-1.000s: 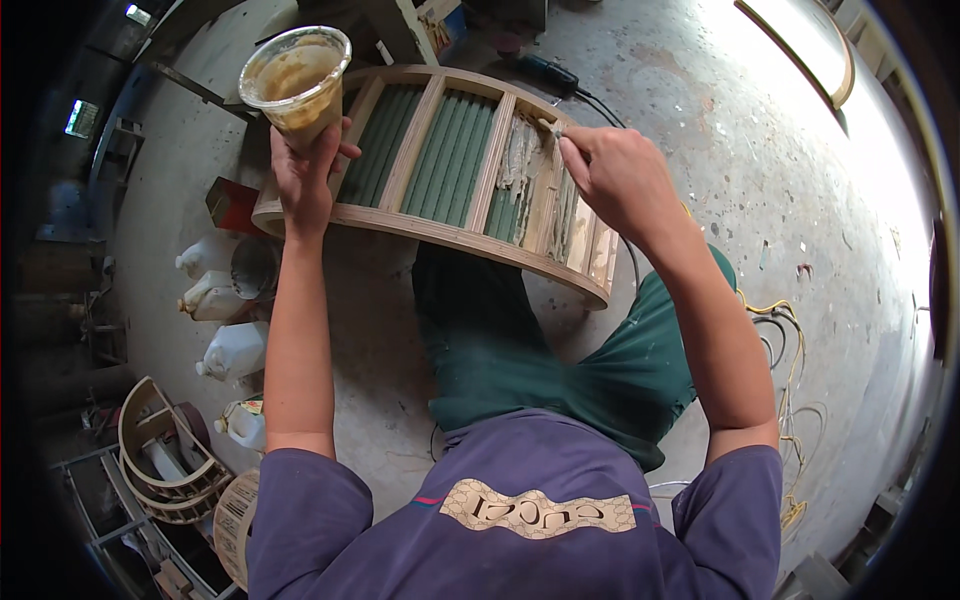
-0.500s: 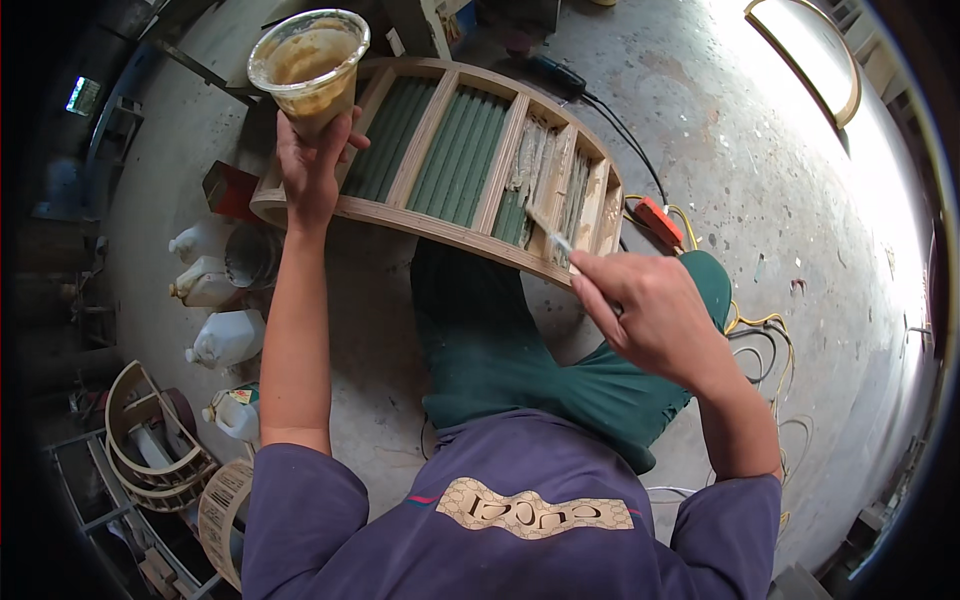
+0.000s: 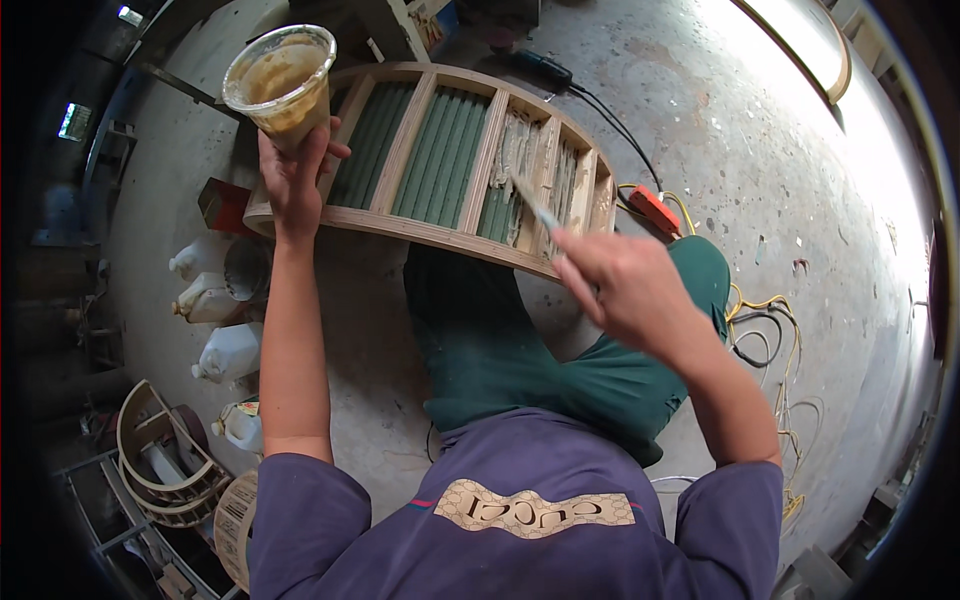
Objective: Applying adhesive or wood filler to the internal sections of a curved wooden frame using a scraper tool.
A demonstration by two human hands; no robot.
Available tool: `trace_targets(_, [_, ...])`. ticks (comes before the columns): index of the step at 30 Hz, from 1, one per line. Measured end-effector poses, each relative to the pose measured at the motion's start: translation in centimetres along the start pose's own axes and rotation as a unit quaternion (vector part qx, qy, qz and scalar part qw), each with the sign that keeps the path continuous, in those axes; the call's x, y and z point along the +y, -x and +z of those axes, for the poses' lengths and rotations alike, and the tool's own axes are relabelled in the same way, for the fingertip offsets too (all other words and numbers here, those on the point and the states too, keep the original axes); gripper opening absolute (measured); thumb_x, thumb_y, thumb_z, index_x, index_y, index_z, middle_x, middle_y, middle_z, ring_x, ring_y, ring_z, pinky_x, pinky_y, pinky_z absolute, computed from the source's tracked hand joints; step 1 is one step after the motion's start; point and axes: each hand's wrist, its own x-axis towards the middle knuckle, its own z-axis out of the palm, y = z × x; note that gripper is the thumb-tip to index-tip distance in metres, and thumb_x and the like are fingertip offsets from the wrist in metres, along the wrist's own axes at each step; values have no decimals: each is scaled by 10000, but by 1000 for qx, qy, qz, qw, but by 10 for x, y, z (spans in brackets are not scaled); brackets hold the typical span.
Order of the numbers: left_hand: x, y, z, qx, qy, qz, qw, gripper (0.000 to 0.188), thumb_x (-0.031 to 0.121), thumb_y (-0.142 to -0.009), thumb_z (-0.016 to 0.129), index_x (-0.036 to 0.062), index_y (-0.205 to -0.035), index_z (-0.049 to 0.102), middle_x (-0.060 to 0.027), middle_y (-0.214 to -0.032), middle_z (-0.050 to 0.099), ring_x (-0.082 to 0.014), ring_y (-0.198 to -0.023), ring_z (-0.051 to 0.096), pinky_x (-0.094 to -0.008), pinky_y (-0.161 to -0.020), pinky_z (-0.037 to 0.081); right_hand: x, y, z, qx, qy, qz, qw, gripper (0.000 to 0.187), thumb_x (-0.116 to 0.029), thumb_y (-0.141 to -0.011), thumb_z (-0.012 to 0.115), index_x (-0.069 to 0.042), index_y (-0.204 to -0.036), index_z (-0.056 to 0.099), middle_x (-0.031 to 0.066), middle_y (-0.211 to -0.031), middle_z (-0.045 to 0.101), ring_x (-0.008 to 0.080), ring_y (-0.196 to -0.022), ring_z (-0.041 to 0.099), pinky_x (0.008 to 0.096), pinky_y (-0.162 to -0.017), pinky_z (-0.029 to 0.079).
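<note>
Raised at the upper left, my left hand (image 3: pixel 293 190) is wrapped round a clear plastic cup (image 3: pixel 285 110) whose inside is smeared with brownish paste. My right hand (image 3: pixel 635 290) grips a thin brush (image 3: pixel 535 208), its tip over the right part of a curved wooden frame (image 3: pixel 420 229). The frame lies across my knees, divided by wooden crosspieces into several compartments. Ribbed green strips (image 3: pixel 440 155) fill the left and middle ones. Pale, wet-looking paste (image 3: pixel 517 145) covers much of the strips near the brush. Whether the tip touches them I cannot tell.
A dark green power tool (image 3: pixel 540 70) with a black cord lies beyond the frame. An orange-red power strip (image 3: pixel 655 210) and tangled cables (image 3: pixel 780 340) are on the right. White jugs (image 3: pixel 228 350) and curved wooden pieces (image 3: pixel 165 470) stand at the left.
My left hand has lowered the cup slightly and shifted it left. The brush has moved slightly up and left over the pasted compartment; the view has shifted a little too.
</note>
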Motion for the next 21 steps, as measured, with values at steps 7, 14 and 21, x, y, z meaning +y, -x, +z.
trace_targets(7, [4,1,0,-6,-18,1,1000,477,259,-996,683,52,-1371,473,-84,-1109,715,-116,-773,700,-220,-633,442,4,15,-16,80,-22,-1,997,267,-154,-972,665,-14,-1199,687,158,-813,664,346,-702,652,420,-637,517])
trace_targets(14, [1,-1,-1,4,-20,-6,1000,469,277,-999,670,58,-1365,474,-83,-1106,716,-123,-778,701,-224,-651,442,27,-18,16,97,6,-24,995,250,-189,-985,646,-20,-1162,695,151,-808,648,347,-706,649,439,-632,511])
trace_targets(21, [0,0,-1,2,-28,-4,1000,476,292,-999,667,58,-1367,474,-86,-1111,717,-128,-780,700,-235,-662,439,-18,43,1,26,-16,-41,999,230,-168,-963,675,-21,-1138,695,109,-751,595,297,-653,618,409,-598,502])
